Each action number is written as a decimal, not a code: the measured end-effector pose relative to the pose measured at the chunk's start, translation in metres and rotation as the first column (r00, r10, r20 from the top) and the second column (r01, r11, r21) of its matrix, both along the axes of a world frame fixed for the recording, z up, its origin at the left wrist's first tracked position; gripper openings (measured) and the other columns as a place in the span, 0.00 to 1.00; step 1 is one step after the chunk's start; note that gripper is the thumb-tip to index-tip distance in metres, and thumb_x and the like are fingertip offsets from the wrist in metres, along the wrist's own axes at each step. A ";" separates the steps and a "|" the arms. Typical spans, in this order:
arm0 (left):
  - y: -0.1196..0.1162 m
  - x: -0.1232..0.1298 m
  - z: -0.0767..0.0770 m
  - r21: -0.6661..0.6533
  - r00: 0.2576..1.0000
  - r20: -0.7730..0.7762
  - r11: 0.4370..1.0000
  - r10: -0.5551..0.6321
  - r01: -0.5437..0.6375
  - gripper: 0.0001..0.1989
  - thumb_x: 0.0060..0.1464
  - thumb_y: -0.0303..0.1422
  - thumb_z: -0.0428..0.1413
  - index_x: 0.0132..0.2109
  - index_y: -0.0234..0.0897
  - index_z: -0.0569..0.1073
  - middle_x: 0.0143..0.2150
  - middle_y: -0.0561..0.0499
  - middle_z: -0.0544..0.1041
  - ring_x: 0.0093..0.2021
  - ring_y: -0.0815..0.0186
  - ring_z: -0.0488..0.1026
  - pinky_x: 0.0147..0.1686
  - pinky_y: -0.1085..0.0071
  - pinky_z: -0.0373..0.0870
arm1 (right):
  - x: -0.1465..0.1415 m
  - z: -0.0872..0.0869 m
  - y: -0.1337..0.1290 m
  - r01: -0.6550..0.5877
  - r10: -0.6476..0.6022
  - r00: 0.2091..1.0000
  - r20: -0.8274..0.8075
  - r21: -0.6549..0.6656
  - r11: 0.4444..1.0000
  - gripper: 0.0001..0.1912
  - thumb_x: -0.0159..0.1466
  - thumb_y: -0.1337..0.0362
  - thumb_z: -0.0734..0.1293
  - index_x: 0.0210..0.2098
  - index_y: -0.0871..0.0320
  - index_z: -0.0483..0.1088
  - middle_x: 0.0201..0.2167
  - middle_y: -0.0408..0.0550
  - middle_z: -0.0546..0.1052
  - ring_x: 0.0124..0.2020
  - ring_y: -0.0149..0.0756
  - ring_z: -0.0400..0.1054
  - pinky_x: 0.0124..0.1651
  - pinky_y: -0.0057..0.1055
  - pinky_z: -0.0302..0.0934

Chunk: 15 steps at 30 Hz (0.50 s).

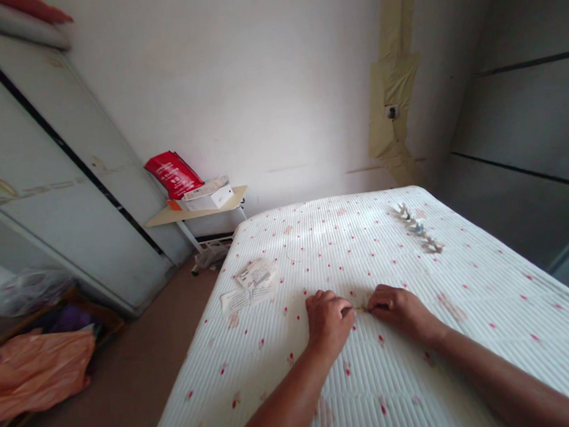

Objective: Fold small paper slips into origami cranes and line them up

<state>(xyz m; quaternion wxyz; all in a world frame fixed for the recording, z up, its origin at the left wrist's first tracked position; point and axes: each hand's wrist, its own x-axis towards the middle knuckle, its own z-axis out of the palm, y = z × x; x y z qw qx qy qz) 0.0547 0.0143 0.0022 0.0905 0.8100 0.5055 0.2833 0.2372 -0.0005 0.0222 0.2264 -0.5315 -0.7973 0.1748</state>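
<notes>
While our fingers [382, 296] pinch closed at either end, we hold a thin strip [360, 309] sideways over the ribbed bed [328, 253].

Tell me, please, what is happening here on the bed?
A person's left hand and right hand pinch a small thin item between them, over the bed; it is too small to identify. Printed papers lie beyond the hands on the left, and a row of small pale pieces lies on the right.

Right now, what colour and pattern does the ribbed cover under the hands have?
The cover is white with scattered small red marks, clearest in the head view.
</notes>
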 end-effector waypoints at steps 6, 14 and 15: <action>0.001 0.007 -0.001 -0.006 1.000 -0.004 1.000 -0.013 0.013 0.01 0.44 0.31 0.59 0.28 0.41 0.75 0.28 0.53 0.73 0.35 0.65 0.67 0.39 0.66 0.56 | 0.001 -0.004 0.002 0.008 -0.008 1.000 -0.004 -0.002 1.000 0.11 0.57 0.70 0.59 0.26 0.57 0.72 0.27 0.45 0.73 0.29 0.32 0.67 0.33 0.25 0.57; 0.006 0.013 -0.002 -0.104 0.999 0.015 0.993 0.050 -0.048 0.03 0.43 0.28 0.59 0.26 0.41 0.75 0.28 0.56 0.74 0.35 0.66 0.67 0.38 0.68 0.55 | -0.002 -0.005 0.005 0.063 -0.063 0.997 0.034 -0.013 0.998 0.11 0.57 0.69 0.59 0.31 0.56 0.73 0.30 0.46 0.75 0.31 0.33 0.68 0.33 0.25 0.57; 0.006 0.013 -0.002 -0.107 0.999 0.012 0.993 0.051 -0.050 0.03 0.43 0.29 0.59 0.27 0.42 0.75 0.28 0.56 0.74 0.35 0.66 0.68 0.38 0.68 0.55 | -0.003 -0.005 0.005 0.061 -0.060 0.997 0.049 -0.014 0.998 0.11 0.57 0.69 0.59 0.31 0.56 0.73 0.30 0.46 0.75 0.31 0.33 0.68 0.33 0.25 0.57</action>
